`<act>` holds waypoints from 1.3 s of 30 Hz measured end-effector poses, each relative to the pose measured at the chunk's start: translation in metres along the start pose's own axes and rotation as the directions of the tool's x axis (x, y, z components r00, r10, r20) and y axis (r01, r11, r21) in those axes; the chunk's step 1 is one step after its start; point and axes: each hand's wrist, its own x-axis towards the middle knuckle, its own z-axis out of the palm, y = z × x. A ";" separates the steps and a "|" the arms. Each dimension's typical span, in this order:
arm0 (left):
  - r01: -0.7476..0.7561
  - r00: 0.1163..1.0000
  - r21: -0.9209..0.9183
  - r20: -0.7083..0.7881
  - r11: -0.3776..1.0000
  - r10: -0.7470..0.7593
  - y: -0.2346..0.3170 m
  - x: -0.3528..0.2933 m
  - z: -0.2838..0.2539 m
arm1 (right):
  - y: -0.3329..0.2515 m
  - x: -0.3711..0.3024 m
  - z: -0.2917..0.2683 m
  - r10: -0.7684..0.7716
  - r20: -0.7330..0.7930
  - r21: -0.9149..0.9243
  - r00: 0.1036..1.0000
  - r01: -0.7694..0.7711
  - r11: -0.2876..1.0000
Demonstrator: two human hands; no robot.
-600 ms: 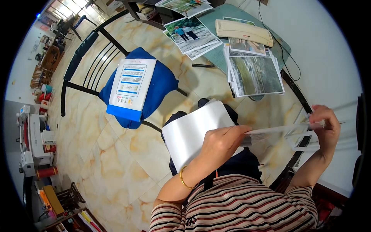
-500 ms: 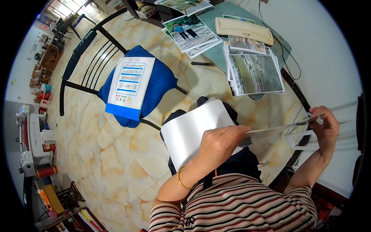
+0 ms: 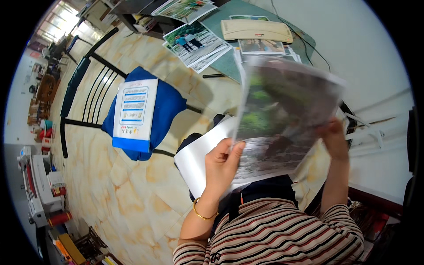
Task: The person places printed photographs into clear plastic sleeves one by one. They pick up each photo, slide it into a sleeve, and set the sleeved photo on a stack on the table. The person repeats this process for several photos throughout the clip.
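Glossy and motion-blurred, a large photo print [image 3: 282, 119] of greenery fills the centre right of the frame, raised flat toward the camera and held by both hands. The left hand [image 3: 221, 170] pinches its lower left edge, thumb on the face of the print and fingers curled behind; a gold bangle [image 3: 204, 215] circles that wrist. The right hand [image 3: 334, 139] grips the right edge, partly hidden behind the sheet, so its finger spread cannot be told beyond the fact that it holds the print. Just under the print, at centre, lies a white sheet [image 3: 196, 161] on the person's lap — its right part covered by the print. A striped sleeve [image 3: 274, 238] occupies the lower centre.

In the upper centre stands a green table [image 3: 229, 66] bearing a cream laminator [image 3: 256, 30] and several spread photographs [image 3: 196, 44]; a dark pen [image 3: 214, 76] lies at its near edge. At left of centre, a black metal chair [image 3: 84, 101] carries a blue cushion [image 3: 170, 108] with a white-and-blue paper package [image 3: 134, 112] on top — well apart from the hands. Marbled beige floor tiles [image 3: 132, 185] run beneath.
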 end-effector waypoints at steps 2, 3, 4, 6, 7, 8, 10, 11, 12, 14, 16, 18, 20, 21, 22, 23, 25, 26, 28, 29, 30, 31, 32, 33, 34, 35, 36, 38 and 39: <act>0.095 0.993 -0.132 -0.060 0.987 -0.104 -0.006 0.005 -0.003 | 0.010 0.001 0.025 0.197 0.095 -0.145 0.976 -0.182 0.973; 0.118 0.990 -0.130 -0.064 0.984 -0.128 -0.013 0.008 -0.009 | 0.005 0.001 0.051 0.244 0.148 -0.172 0.958 -0.218 0.961; 0.105 0.993 -0.169 -0.039 0.980 -0.113 -0.024 0.011 -0.012 | 0.012 0.001 0.057 0.252 0.154 -0.051 0.955 -0.247 0.968; 0.167 0.985 -0.202 -0.001 0.965 -0.170 -0.027 0.012 -0.016 | 0.038 0.004 0.061 0.263 0.176 0.189 0.949 -0.294 0.937; 0.240 0.970 -0.196 0.013 0.951 -0.242 -0.020 0.009 -0.018 | 0.044 0.005 0.058 0.302 0.095 0.160 0.949 -0.313 0.936; 0.312 0.950 -0.188 0.025 0.931 -0.313 -0.017 0.006 -0.021 | 0.048 0.008 0.052 0.336 0.012 0.133 0.942 -0.335 0.933; 0.290 0.956 -0.144 0.005 0.946 -0.292 -0.022 -0.001 -0.031 | 0.063 0.018 0.038 0.328 -0.129 0.091 0.936 -0.318 0.944; 0.278 0.960 -0.126 0.003 0.952 -0.280 -0.028 -0.004 -0.036 | 0.074 0.022 0.031 0.299 -0.187 0.145 0.936 -0.275 0.950; 0.252 0.966 -0.096 -0.039 0.963 -0.257 -0.034 -0.008 -0.041 | 0.079 0.027 0.030 0.274 -0.238 0.199 0.932 -0.230 0.953; 0.208 0.975 -0.101 -0.056 0.973 -0.214 -0.042 -0.012 -0.048 | 0.101 0.040 0.018 0.297 -0.332 0.331 0.895 -0.184 0.925; 0.178 0.977 -0.084 -0.102 0.981 -0.186 -0.045 -0.017 -0.054 | 0.106 0.055 0.032 0.318 -0.345 0.457 0.883 -0.138 0.879; 0.142 0.982 -0.032 -0.118 0.989 -0.145 -0.050 -0.020 -0.059 | 0.112 0.071 0.039 0.320 -0.338 0.526 0.885 -0.105 0.844; 0.092 0.988 0.002 -0.123 0.996 -0.091 -0.057 -0.023 -0.061 | 0.126 0.089 0.042 0.309 -0.299 0.562 0.903 -0.096 0.822; 0.062 0.988 0.049 -0.141 0.997 -0.055 -0.061 -0.025 -0.063 | 0.130 0.097 0.044 0.315 -0.280 0.565 0.907 -0.110 0.818; 0.034 0.987 0.096 -0.157 0.995 -0.018 -0.064 -0.026 -0.064 | 0.133 0.105 0.046 0.321 -0.261 0.567 0.910 -0.125 0.814; 0.006 0.985 0.143 -0.172 0.990 0.019 -0.064 -0.027 -0.065 | 0.136 0.111 0.048 0.326 -0.242 0.568 0.914 -0.139 0.811; -0.023 0.975 0.301 -0.204 0.953 0.088 -0.060 -0.026 -0.070 | 0.143 0.120 0.048 0.405 -0.223 0.607 0.887 -0.199 0.770; -0.034 0.969 0.377 -0.214 0.926 0.123 -0.058 -0.024 -0.074 | 0.145 0.123 0.046 0.442 -0.214 0.625 0.871 -0.226 0.747; -0.128 0.918 0.603 -0.229 0.788 0.324 -0.066 -0.017 -0.102 | 0.140 0.116 0.056 0.465 -0.162 0.595 0.870 -0.290 0.750; -0.156 0.883 0.705 -0.215 0.692 0.417 -0.069 -0.013 -0.118 | 0.138 0.111 0.061 0.477 -0.136 0.579 0.868 -0.321 0.749; -0.133 0.871 0.718 -0.244 0.683 0.426 -0.070 -0.008 -0.129 | 0.141 0.107 0.056 0.486 -0.096 0.552 0.869 -0.360 0.753; -0.110 0.859 0.730 -0.272 0.674 0.435 -0.069 -0.004 -0.138 | 0.144 0.104 0.046 0.495 -0.056 0.523 0.867 -0.397 0.755; -0.037 0.864 0.697 -0.337 0.716 0.373 -0.069 -0.004 -0.146 | 0.150 0.101 0.038 0.504 -0.018 0.493 0.863 -0.431 0.756; -0.033 0.865 0.708 -0.333 0.706 0.375 -0.069 -0.005 -0.150 | 0.150 0.095 0.039 0.512 -0.040 0.444 0.858 -0.444 0.778; -0.031 0.866 0.718 -0.328 0.695 0.377 -0.067 -0.007 -0.152 | 0.150 0.088 0.041 0.518 -0.062 0.394 0.853 -0.456 0.798; -0.029 0.867 0.729 -0.322 0.684 0.379 -0.067 -0.009 -0.153 | 0.151 0.081 0.043 0.523 -0.086 0.344 0.848 -0.467 0.814; -0.009 0.883 0.695 -0.331 0.719 0.331 -0.076 -0.012 -0.154 | 0.149 0.075 0.051 0.505 -0.088 0.238 0.858 -0.474 0.848; -0.069 0.892 0.675 -0.288 0.734 0.348 -0.079 -0.019 -0.134 | 0.148 0.062 0.065 0.473 -0.097 0.022 0.876 -0.473 0.881; -0.080 0.900 0.663 -0.273 0.744 0.340 -0.080 -0.023 -0.122 | 0.146 0.056 0.075 0.428 -0.029 -0.051 0.903 -0.429 0.902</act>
